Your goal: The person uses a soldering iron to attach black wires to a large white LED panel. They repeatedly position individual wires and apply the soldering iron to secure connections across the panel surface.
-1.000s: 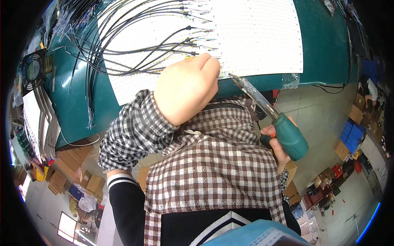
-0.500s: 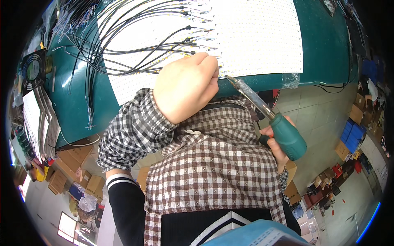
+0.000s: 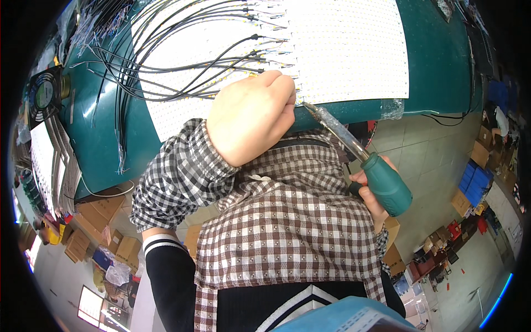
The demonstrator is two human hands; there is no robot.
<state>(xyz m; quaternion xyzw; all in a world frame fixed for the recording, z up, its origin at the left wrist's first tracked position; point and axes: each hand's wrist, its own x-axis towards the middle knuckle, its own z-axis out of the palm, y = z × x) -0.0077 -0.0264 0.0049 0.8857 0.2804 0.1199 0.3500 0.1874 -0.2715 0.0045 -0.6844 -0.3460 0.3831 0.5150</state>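
Observation:
My left hand [image 3: 251, 119] is closed, back up, on the near edge of a white LED board sheet [image 3: 348, 50]. Black cables [image 3: 182, 99] run in under it from the left; it pinches one near its end, though the fingertips are hidden. Wrapped round the green handle of a soldering iron [image 3: 389, 185], my right hand [image 3: 373, 205] is partly covered by that handle. The iron's tip points up and left and meets the board's edge just right of my left fingers. Further cables end in thin wires along the board's middle seam.
The boards lie on a green tabletop [image 3: 437, 66] with clear tape [image 3: 392, 109] at its near edge. A small black fan [image 3: 45, 95] and a stack of white panels [image 3: 52, 160] stand at the left. Cardboard boxes [image 3: 102, 221] and blue bins [image 3: 473, 182] are on the floor.
The soldering iron and my right hand have shifted very slightly up and left. My left hand keeps its place.

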